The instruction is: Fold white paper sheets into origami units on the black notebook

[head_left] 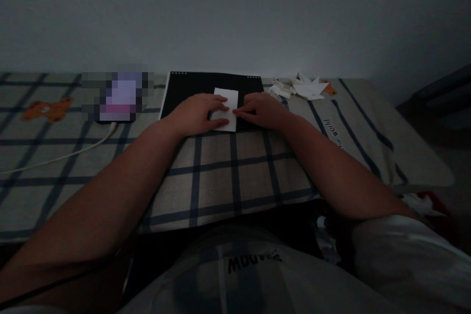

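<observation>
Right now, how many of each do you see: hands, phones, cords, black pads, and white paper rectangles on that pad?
Hands: 2, left hand and right hand
Phone: 1
Cord: 1
Black pad: 1
White paper rectangle: 1
Total: 6

the left hand (200,114) hides part of the white paper (230,97), and the phone (122,92) is pixelated.

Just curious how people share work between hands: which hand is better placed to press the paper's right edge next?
Probably the right hand: its fingertips are at that edge of the paper, while the left hand spreads over the opposite side.
</observation>
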Available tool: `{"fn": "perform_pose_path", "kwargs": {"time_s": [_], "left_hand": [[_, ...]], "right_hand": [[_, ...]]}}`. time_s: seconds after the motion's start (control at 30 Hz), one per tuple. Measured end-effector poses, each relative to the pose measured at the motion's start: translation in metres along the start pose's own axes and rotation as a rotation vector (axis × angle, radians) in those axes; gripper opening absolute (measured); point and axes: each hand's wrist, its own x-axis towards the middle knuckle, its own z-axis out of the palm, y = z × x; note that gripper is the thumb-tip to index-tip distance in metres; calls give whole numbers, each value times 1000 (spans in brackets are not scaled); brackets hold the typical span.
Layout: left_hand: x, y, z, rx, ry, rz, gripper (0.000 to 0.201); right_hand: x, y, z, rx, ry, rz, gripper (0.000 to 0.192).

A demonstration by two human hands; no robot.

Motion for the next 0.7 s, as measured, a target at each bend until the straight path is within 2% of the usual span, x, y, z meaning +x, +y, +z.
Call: {"fn": "perform_pose_path", "kwargs": {"time_s": [0.23,0.37,0.6,0.7], "left_hand": [[0,-2,0,0,-8,7,59],[1,-4,2,-12,-2,14,61],[1,-6,4,-42,5,23,63],[1,-7,4,-53,2,29,62]], "right_hand": [[4,11,11,-127,61,173,46],[4,9,14,-132,85,154,55],[0,-6,9,-130,20,193,80],[0,-6,11,-110,26,194,82]]}}
